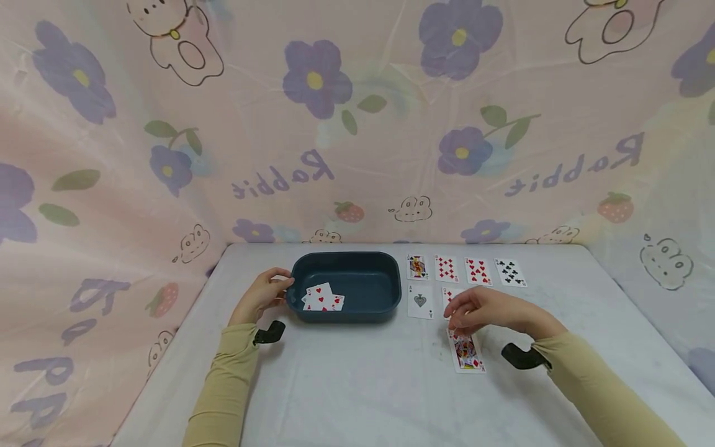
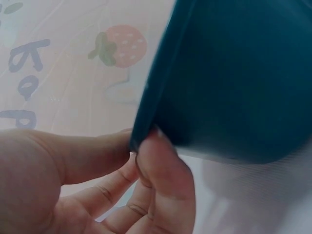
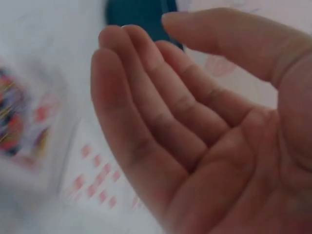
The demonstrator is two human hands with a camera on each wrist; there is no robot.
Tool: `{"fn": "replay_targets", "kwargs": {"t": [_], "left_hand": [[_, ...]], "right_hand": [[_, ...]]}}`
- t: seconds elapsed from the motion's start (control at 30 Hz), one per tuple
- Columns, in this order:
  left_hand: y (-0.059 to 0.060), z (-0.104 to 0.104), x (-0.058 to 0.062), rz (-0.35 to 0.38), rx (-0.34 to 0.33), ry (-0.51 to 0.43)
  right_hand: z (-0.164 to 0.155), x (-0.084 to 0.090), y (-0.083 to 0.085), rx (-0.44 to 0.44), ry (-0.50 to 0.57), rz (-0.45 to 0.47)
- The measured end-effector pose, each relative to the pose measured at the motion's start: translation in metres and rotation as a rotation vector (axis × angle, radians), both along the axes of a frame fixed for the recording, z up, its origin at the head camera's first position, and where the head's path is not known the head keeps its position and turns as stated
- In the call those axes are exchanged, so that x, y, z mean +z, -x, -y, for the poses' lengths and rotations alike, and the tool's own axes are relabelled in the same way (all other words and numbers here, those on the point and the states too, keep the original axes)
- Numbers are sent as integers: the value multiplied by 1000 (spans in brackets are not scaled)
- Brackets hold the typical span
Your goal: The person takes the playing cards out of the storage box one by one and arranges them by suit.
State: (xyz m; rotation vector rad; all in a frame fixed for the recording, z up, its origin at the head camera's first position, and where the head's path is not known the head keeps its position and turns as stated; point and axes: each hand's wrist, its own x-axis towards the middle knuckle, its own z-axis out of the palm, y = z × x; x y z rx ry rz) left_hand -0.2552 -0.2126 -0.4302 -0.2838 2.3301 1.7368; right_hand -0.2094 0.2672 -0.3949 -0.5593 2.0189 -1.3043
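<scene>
My left hand (image 1: 262, 297) pinches the left end of a dark teal basin (image 1: 344, 317), thumb on one side of the rim and fingers on the other, as the left wrist view shows. Inside the basin lie a few overlapping playing cards (image 1: 320, 298) with red hearts. Over the cards at the right hovers my right hand (image 1: 491, 310); the right wrist view shows its palm bare and fingers loosely bent. Just below it is a red-suit face card (image 1: 467, 355). A diamond card (image 1: 450, 297) is partly hidden behind this hand, beside an ace of spades (image 1: 420, 302).
Behind these, a row holds a face card (image 1: 417, 267), a diamond card (image 1: 446, 269), a heart card (image 1: 478, 271) and a black-suit card (image 1: 511, 272), all face up. A white cloth (image 1: 346, 385) covers the table. Printed curtains (image 1: 380, 155) enclose the back and sides.
</scene>
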Motion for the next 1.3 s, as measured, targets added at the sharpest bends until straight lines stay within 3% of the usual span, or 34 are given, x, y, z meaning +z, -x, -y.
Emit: {"fn": "replay_targets", "kwargs": {"t": [0.27,0.57,0.8,0.97,1.3], "left_hand": [[-1,0,1,5,18,-1],[-1,-2,2,0,26,15],[0,-1,-1,7,25,-12],[2,-3,-2,31,37,-15],[2,0,1,36,30,-6]], "right_hand": [[44,23,33,87,64,-2],[100,35,69,-7,143,8],[151,25,92,-9,154,72],[182,14,105,14,131,175],[218,-4,115,-33,29,241]]}}
